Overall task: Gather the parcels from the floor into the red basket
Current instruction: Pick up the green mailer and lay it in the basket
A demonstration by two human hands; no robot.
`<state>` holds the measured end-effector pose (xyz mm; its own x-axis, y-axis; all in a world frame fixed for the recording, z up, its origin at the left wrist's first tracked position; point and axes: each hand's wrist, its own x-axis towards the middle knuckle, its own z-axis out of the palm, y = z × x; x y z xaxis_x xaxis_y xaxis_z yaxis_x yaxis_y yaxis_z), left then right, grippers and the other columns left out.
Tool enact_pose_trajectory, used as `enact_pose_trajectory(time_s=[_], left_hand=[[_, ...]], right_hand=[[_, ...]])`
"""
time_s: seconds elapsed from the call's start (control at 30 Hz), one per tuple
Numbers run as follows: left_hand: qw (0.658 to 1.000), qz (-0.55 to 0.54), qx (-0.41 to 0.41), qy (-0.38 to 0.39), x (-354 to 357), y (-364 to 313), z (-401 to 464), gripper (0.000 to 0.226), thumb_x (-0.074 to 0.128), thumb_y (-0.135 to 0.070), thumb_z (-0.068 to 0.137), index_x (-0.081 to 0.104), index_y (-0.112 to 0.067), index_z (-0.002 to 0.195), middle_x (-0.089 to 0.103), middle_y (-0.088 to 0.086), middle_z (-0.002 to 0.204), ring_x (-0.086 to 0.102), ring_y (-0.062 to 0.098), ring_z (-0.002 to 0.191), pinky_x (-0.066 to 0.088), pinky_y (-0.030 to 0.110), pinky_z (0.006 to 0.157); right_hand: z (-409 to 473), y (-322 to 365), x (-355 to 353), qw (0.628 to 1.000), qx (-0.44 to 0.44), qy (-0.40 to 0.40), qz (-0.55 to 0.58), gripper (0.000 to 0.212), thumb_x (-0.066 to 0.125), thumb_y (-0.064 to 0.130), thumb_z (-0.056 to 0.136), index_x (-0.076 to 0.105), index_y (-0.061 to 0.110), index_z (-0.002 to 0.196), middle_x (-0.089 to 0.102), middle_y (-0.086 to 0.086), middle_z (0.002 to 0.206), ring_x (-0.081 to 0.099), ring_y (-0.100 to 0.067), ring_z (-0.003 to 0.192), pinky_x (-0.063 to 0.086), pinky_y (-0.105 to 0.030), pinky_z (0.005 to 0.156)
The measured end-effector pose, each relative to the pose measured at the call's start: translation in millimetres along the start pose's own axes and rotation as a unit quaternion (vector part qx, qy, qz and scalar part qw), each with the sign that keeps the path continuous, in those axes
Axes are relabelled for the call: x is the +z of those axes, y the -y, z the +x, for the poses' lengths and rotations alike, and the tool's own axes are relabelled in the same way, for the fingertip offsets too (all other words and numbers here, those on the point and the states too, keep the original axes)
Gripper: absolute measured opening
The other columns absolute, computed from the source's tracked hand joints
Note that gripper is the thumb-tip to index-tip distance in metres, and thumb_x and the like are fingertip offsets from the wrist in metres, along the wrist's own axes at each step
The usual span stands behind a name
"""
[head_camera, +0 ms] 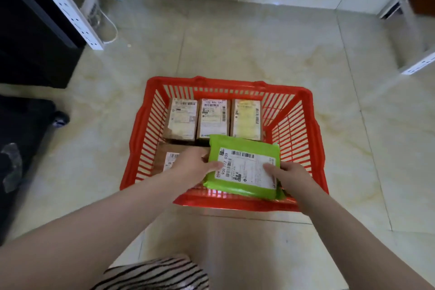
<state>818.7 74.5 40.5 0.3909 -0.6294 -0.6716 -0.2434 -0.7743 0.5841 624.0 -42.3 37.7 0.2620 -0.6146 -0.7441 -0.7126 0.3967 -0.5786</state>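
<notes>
the left hand (195, 167) and right hand (290, 175) are each pinching an end of the green parcel (242, 167) — its long axis spanning between them — hovering over the red basket (306, 125)'s near-right space.

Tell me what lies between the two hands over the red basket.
In the head view, the green parcel spans the gap; left hand and right hand grip its opposite ends.

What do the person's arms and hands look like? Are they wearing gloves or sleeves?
No gloves and no sleeves show: both forearms are bare up to the picture's edge. The left hand and right hand show no rings, watch or bracelets. Black-and-white striped clothing shows at the bottom.
</notes>
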Motion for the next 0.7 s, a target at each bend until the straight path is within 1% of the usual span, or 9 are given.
enact_pose_trajectory(time_s=[0.07,0.13,0.2,0.27,0.33,0.4,0.5,0.63,0.7], left_hand=[[0.999,-0.036,-0.013,0.013,9,11,13,0.031,0.072,-0.032,0.084,0.067,-0.020,0.112,0.072,-0.008,0.093,0.067,0.011,0.072,0.055,0.023,0.064],[0.998,-0.065,-0.013,0.012,16,20,23,0.027,0.076,-0.026,0.081,0.069,-0.018,0.105,0.072,-0.007,0.094,0.065,0.009,0.078,0.053,0.025,0.067],[0.995,-0.093,-0.019,0.006,19,22,28,0.027,0.076,-0.023,0.080,0.066,-0.015,0.104,0.069,-0.007,0.096,0.060,0.008,0.079,0.048,0.020,0.062],[0.994,-0.111,-0.013,0.000,18,18,28,0.020,0.074,-0.017,0.083,0.061,-0.013,0.098,0.064,-0.006,0.086,0.054,0.004,0.069,0.046,0.012,0.047],[0.991,-0.133,-0.013,-0.003,11,14,28,0.020,0.074,-0.015,0.082,0.060,-0.013,0.097,0.068,-0.001,0.093,0.059,0.007,0.071,0.051,0.012,0.051],[0.992,-0.129,-0.013,0.000,3,10,25,0.021,0.074,-0.016,0.083,0.059,-0.016,0.098,0.067,-0.003,0.093,0.061,0.007,0.074,0.051,0.014,0.051],[0.987,-0.158,-0.022,0.013,-2,10,25,0.028,0.074,-0.011,0.082,0.061,-0.013,0.106,0.069,-0.001,0.094,0.066,0.010,0.075,0.052,0.013,0.047],[0.986,-0.158,-0.033,0.028,7,18,31,0.023,0.076,-0.010,0.079,0.063,-0.016,0.097,0.073,0.006,0.103,0.073,0.020,0.086,0.061,0.031,0.074],[0.984,-0.172,-0.041,0.033,10,19,33,0.026,0.075,-0.009,0.080,0.063,-0.013,0.102,0.073,0.007,0.104,0.074,0.021,0.086,0.060,0.036,0.078]], right_hand=[[16,0,-10,0.998,0.005,0.034,-0.044,0.029,0.065,0.027,0.091,0.068,0.002,0.107,0.074,-0.010,0.097,0.068,-0.020,0.078,0.053,-0.029,0.060],[31,3,-13,0.998,-0.026,0.022,-0.056,0.038,0.069,0.026,0.089,0.058,0.002,0.116,0.073,-0.013,0.103,0.070,-0.026,0.085,0.060,-0.040,0.071],[38,8,-9,0.992,-0.085,-0.028,-0.089,0.065,0.071,0.027,0.087,0.035,0.018,0.141,0.067,-0.013,0.118,0.068,-0.031,0.097,0.058,-0.046,0.081],[36,9,-2,0.974,-0.169,-0.064,-0.138,0.081,0.066,0.023,0.091,0.014,0.033,0.152,0.063,-0.008,0.122,0.067,-0.024,0.095,0.056,-0.037,0.076],[30,13,3,0.958,-0.216,-0.064,-0.176,0.072,0.058,0.021,0.096,0.016,0.036,0.152,0.062,-0.002,0.112,0.063,-0.010,0.077,0.050,-0.024,0.055],[25,16,5,0.955,-0.221,-0.054,-0.191,0.061,0.054,0.024,0.097,0.023,0.037,0.148,0.061,0.001,0.109,0.060,-0.006,0.075,0.047,-0.020,0.049],[25,12,4,0.970,-0.191,-0.035,-0.148,0.057,0.060,0.029,0.094,0.031,0.031,0.144,0.062,0.002,0.113,0.066,-0.016,0.091,0.060,-0.038,0.070],[37,2,1,0.990,-0.115,0.019,-0.076,0.054,0.065,0.030,0.091,0.037,0.027,0.137,0.066,-0.007,0.114,0.068,-0.025,0.098,0.060,-0.051,0.078],[43,1,1,0.994,-0.090,0.030,-0.061,0.055,0.065,0.028,0.091,0.036,0.026,0.138,0.066,-0.009,0.113,0.068,-0.026,0.098,0.059,-0.052,0.081]])
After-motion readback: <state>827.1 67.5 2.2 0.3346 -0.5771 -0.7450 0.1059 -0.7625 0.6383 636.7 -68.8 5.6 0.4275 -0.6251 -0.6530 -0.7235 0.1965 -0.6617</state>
